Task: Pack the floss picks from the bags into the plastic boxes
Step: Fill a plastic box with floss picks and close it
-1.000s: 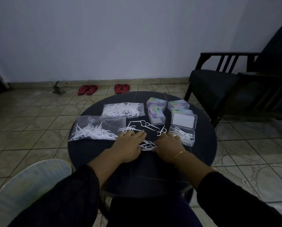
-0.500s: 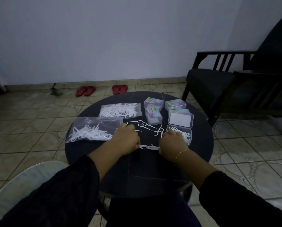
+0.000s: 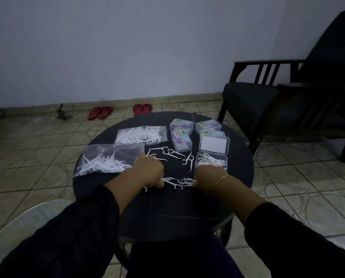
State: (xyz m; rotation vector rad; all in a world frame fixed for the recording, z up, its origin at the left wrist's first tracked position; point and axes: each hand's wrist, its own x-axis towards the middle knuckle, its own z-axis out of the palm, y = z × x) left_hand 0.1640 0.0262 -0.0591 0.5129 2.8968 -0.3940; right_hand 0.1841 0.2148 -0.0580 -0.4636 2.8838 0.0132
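Observation:
On the round dark table (image 3: 167,209) a small bunch of white floss picks (image 3: 177,181) is held between both hands. My left hand (image 3: 149,171) grips its left end with curled fingers and my right hand (image 3: 209,177) pinches its right end. Loose picks (image 3: 173,155) lie just beyond the hands. Two clear bags of picks sit at the left, a near bag (image 3: 107,162) and a far bag (image 3: 141,134). An open plastic box (image 3: 211,160) with picks inside stands beyond my right hand, its lid (image 3: 214,145) lying flat behind it.
Several closed plastic boxes with coloured labels (image 3: 181,125) stand at the table's far side. A dark wooden armchair (image 3: 288,101) is close on the right. Red sandals (image 3: 100,112) lie on the tiled floor by the wall. A pale round seat (image 3: 27,223) is at lower left.
My hands went from lying flat over the scattered picks to gathering them into one bunch, then drew it toward me and lifted it slightly.

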